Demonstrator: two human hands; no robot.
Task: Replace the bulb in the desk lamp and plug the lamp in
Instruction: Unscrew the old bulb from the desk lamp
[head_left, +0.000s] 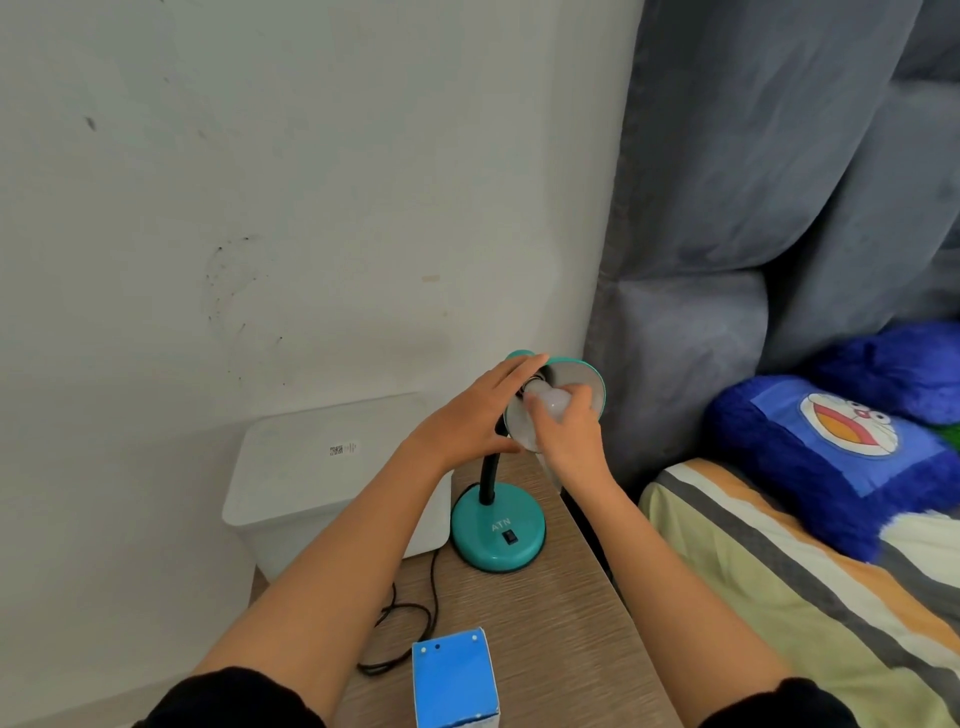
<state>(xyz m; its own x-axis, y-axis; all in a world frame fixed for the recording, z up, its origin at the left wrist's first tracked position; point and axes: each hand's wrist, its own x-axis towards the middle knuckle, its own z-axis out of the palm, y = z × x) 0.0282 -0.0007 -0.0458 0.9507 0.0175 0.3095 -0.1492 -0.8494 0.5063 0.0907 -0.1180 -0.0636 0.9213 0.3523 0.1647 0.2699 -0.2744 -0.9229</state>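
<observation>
One teal lamp (497, 535) stands on a wooden table (545, 634), its round base flat near the table's far right edge; a black gooseneck (488, 475) rises from the base and carries the shade (587, 387), whose open mouth is turned toward the camera and slightly down, so the shade's axis runs roughly from the wall toward the viewer; one white bulb (551, 401) sits in the shade's mouth, its long axis along that same line, round end toward the camera and neck toward the socket; whether it is fully screwed in cannot be told. The left hand (470, 415) lies against the left side and back of the shade, fingers together and curved over it, thumb below; the right hand (566, 436) comes up from under the shade and closes its fingertips around the bulb. On the base, a black switch (510, 538) sits below the letters ATN. One black cord (400, 618) trails left of the base and loops on the table toward the viewer; its plug is not seen. One blue box (453, 680) stands upright nearer the viewer than the base, well apart from it. One white bin (311, 483) stands left of the lamp, against the wall. Right of the lamp hangs a grey curtain (753, 208), with a striped bed (779, 587) and two blue plush cushions (831, 457) beyond it.
</observation>
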